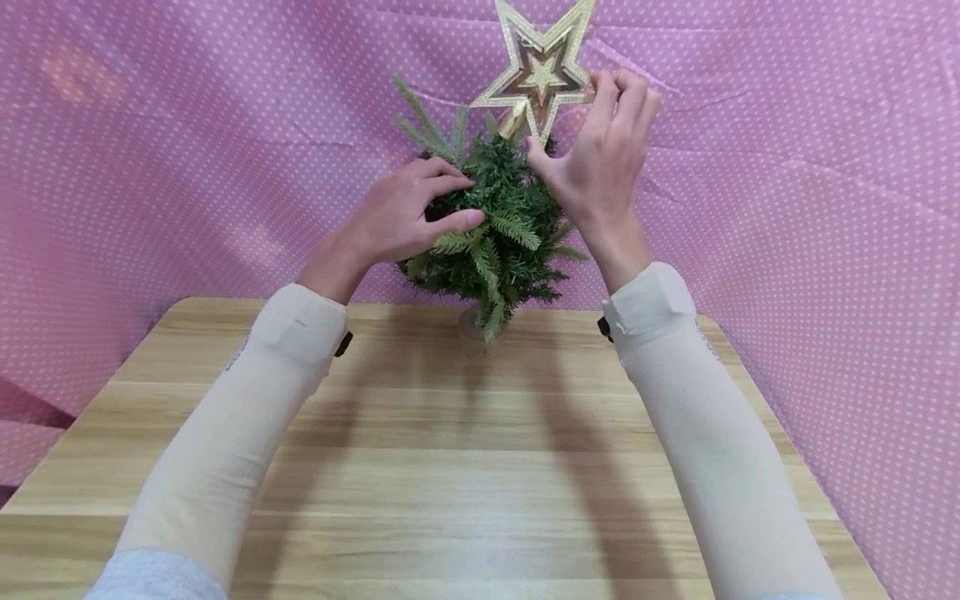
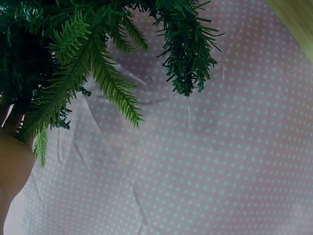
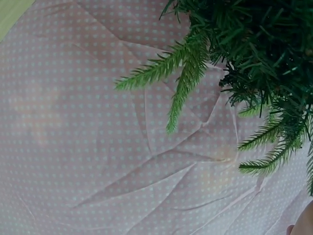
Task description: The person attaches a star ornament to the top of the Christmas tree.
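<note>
A small artificial Christmas tree (image 1: 517, 225) stands at the far edge of the table, its green branches hanging over a pale base (image 1: 474, 325). On its top sits a gold star tree topper (image 1: 542, 77), tilted slightly. My left hand (image 1: 408, 208) grips the upper left branches, thumb in front and fingers partly hidden in the needles. With curled fingertips at the star's right point and the thumb by its lowest point, my right hand (image 1: 611, 146) holds the star. Both wrist views show tree branches (image 2: 73, 73) (image 3: 264, 44) up close; the star is outside them.
Light wood-grain table (image 1: 465, 467) stretches toward me below both forearms. Behind it and along both sides hangs a pink cloth (image 1: 810, 208) with white dots, creased in places. The tree's outer branches come close to the cloth at the back.
</note>
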`<state>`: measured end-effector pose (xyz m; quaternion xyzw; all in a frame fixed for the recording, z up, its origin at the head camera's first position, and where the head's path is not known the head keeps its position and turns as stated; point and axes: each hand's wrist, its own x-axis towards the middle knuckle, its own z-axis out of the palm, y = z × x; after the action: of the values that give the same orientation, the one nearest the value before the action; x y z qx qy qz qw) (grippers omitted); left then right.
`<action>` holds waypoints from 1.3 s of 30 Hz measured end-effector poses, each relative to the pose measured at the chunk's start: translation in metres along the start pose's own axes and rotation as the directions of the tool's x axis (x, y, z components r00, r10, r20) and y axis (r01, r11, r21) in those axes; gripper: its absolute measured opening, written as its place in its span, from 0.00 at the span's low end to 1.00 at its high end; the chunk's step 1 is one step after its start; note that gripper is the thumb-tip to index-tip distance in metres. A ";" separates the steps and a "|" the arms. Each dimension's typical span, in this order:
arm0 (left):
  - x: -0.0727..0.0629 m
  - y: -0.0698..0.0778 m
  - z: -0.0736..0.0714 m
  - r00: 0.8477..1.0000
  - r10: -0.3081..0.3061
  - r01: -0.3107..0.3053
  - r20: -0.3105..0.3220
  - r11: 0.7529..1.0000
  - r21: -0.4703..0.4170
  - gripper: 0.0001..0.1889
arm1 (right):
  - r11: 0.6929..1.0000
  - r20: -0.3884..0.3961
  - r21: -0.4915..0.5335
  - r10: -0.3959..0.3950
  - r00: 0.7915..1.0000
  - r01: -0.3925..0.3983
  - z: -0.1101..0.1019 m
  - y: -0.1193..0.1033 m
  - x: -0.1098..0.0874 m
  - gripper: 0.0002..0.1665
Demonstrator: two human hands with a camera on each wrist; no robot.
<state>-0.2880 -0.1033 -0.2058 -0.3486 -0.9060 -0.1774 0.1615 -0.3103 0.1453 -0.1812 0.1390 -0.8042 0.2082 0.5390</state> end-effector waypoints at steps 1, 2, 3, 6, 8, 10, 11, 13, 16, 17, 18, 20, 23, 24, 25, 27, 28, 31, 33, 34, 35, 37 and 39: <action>0.000 0.000 0.000 1.000 0.000 0.000 -0.002 1.000 -0.001 0.38 | 1.000 -0.003 0.003 -0.005 1.000 0.005 0.000 0.000 0.001 0.45; 0.000 0.000 0.000 1.000 0.000 0.000 -0.004 1.000 -0.001 0.38 | 1.000 0.000 0.006 -0.004 1.000 0.004 0.000 -0.001 0.002 0.45; 0.000 0.000 0.000 1.000 0.000 0.000 -0.006 1.000 -0.001 0.38 | 1.000 0.011 0.004 -0.003 1.000 0.003 0.000 -0.001 0.003 0.45; -0.001 0.000 0.000 1.000 -0.002 0.002 -0.008 1.000 -0.001 0.38 | 1.000 0.049 0.001 0.003 0.999 -0.003 -0.002 -0.002 0.005 0.46; -0.001 0.000 0.000 1.000 -0.001 0.001 -0.006 1.000 0.000 0.37 | 1.000 0.072 0.003 0.016 0.997 -0.016 -0.003 -0.003 0.006 0.46; -0.001 0.000 0.000 1.000 -0.002 0.002 -0.003 1.000 0.002 0.37 | 1.000 0.084 0.005 0.017 0.996 -0.018 -0.003 -0.003 0.006 0.46; -0.001 0.000 0.000 1.000 -0.003 0.003 -0.003 1.000 0.001 0.37 | 1.000 0.089 0.005 0.016 0.996 -0.017 -0.003 -0.002 0.007 0.46; -0.001 0.000 0.000 1.000 -0.004 0.004 -0.001 1.000 -0.002 0.37 | 1.000 0.098 0.009 0.026 0.995 -0.027 -0.003 -0.002 0.007 0.46; -0.001 0.001 0.000 1.000 -0.009 0.009 0.001 1.000 -0.005 0.37 | 1.000 0.102 0.007 0.022 0.995 -0.023 -0.003 -0.001 0.008 0.45; -0.001 0.002 -0.001 1.000 -0.009 0.009 0.003 1.000 -0.006 0.37 | 1.000 0.103 0.008 0.021 0.994 -0.022 -0.003 0.000 0.008 0.45; -0.001 0.002 -0.001 1.000 -0.009 0.010 0.003 1.000 -0.007 0.37 | 1.000 0.103 0.010 0.019 0.994 -0.020 -0.002 0.000 0.009 0.44; -0.001 0.003 -0.001 1.000 -0.010 0.010 0.004 1.000 -0.006 0.37 | 1.000 0.103 0.010 0.017 0.995 -0.018 -0.002 0.002 0.009 0.44; 0.000 0.004 0.000 1.000 -0.005 0.005 0.002 1.000 -0.007 0.37 | 1.000 0.099 0.012 0.015 0.995 -0.016 -0.002 0.003 0.009 0.43; 0.000 0.004 0.000 1.000 -0.002 0.002 0.000 1.000 -0.007 0.37 | 1.000 0.096 0.015 0.012 0.995 -0.014 -0.002 0.004 0.010 0.42; 0.000 0.004 0.000 1.000 0.000 0.000 -0.001 1.000 -0.009 0.37 | 1.000 0.093 0.014 0.001 0.996 -0.003 -0.002 0.004 0.010 0.42; 0.000 0.003 0.000 1.000 0.007 -0.007 -0.007 1.000 -0.009 0.37 | 1.000 0.084 0.020 -0.024 0.996 0.022 -0.001 0.005 0.010 0.41; 0.000 0.003 0.001 1.000 0.010 -0.010 -0.009 1.000 -0.006 0.37 | 0.999 0.077 0.026 -0.039 0.996 0.037 -0.001 0.005 0.010 0.41; 0.001 0.002 0.001 1.000 0.014 -0.014 -0.013 1.000 -0.002 0.37 | 0.996 0.077 0.027 -0.086 0.993 0.084 -0.002 0.007 0.011 0.42; 0.000 0.002 0.001 1.000 0.012 -0.012 -0.011 1.000 -0.002 0.37 | 0.996 0.086 0.024 -0.092 0.992 0.090 -0.002 0.008 0.012 0.43; 0.000 0.002 0.001 1.000 0.012 -0.012 -0.011 1.000 0.002 0.37 | 0.995 0.089 0.023 -0.095 0.991 0.094 -0.002 0.008 0.012 0.43; 0.000 0.002 0.001 1.000 0.011 -0.011 -0.010 1.000 0.002 0.37 | 0.995 0.096 0.019 -0.097 0.991 0.096 -0.002 0.008 0.012 0.43; 0.000 0.001 0.002 1.000 0.009 -0.009 -0.008 1.000 0.001 0.37 | 0.995 0.100 0.019 -0.095 0.990 0.094 -0.002 0.009 0.012 0.43; 0.000 0.001 0.002 1.000 0.009 -0.009 -0.010 1.000 0.000 0.37 | 0.994 0.099 0.021 -0.107 0.989 0.105 -0.001 0.009 0.013 0.44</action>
<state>-0.2882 -0.1018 -0.2071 -0.3518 -0.9037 -0.1784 0.1669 -0.3180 0.1538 -0.1706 0.1958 -0.8200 0.1783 0.5074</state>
